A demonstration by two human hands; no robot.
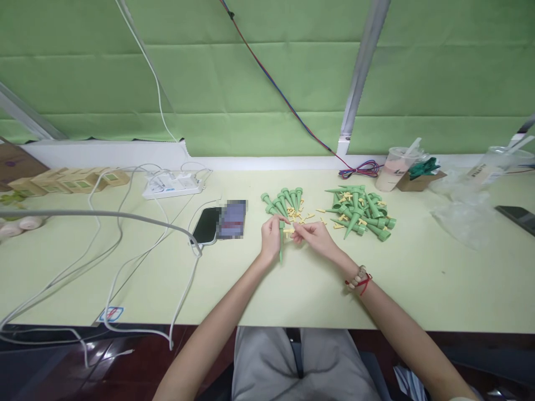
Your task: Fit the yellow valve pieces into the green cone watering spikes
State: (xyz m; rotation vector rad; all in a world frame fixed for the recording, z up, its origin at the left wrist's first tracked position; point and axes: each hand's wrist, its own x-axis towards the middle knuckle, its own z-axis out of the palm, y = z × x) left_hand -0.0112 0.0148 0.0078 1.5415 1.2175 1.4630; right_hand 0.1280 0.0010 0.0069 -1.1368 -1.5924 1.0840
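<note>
My left hand (pixel 271 236) grips a green plastic spike (pixel 281 252) with its tip pointing down toward the table edge. My right hand (pixel 312 234) pinches a small yellow piece (pixel 289 230) against the spike's top end. Just beyond my hands lies a row of green spikes (pixel 283 201) and scattered yellow pieces (pixel 303 214). A larger loose heap of green spikes (pixel 361 213) mixed with yellow pieces lies to the right of that.
A phone (pixel 207 225) and a blurred card lie left of my hands. A white power strip (pixel 172 185) with several cables trails over the left of the table (pixel 292 289). Cardboard boxes (pixel 62 181) stand far left; a drink cup (pixel 395 167), plastic bags (pixel 463 214) and another phone (pixel 518 217) are right.
</note>
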